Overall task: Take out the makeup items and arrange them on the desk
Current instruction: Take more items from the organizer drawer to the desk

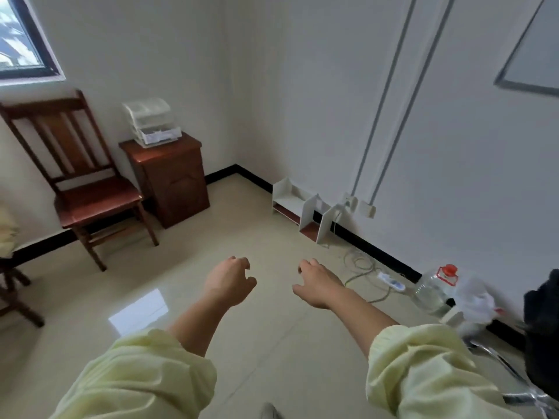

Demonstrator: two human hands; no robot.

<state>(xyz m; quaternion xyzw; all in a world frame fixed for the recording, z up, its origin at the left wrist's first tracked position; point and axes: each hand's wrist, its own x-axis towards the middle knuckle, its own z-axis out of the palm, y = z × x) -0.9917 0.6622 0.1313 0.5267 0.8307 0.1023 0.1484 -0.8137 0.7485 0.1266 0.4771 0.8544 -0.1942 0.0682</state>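
Left hand (230,282) and right hand (318,283) hover empty (fingers loosely curled) over the floor (272,343).

A single wide-angle camera rides on the person's head, facing forward and down at the floor (242,225) toward a room corner. The left hand (228,282) and right hand (317,284) sit close below it. The chair (90,192) and cabinet (172,179) stand farther off. The frame's edges seem bent and soft.
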